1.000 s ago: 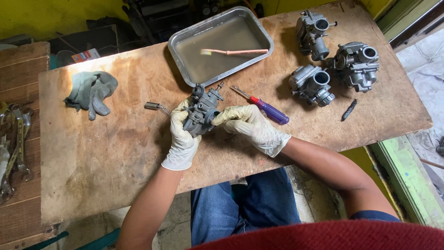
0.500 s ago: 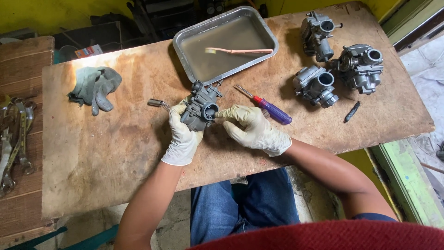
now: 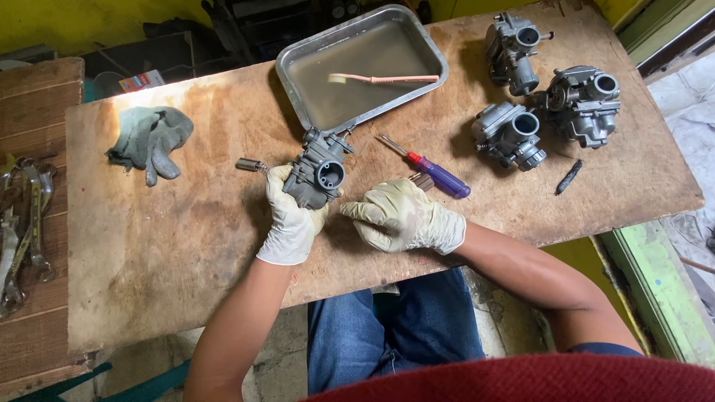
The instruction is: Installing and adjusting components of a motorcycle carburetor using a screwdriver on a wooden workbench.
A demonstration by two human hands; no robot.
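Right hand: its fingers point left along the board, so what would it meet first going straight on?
The right hand points at the carburetor held by the left hand. It would likely meet that carburetor's lower body or the left fingers first; height is unclear.

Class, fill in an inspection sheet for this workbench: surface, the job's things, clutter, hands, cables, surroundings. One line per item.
Surface: worn, stained wooden board used as a bench.
Job's things: grey carburetor held just above the board; screwdriver with a purple and red handle lying beside the right hand.
Clutter: metal tray holding liquid and a toothbrush; three more carburetors at the far right; grey rag gloves; small metal part; small dark part.
Hands: left hand, gloved, grips the carburetor; right hand, gloved, rests on the board, fingertips towards it.
Cables: nothing seen.
Surroundings: wrenches on planks to the left; yellow wall behind.
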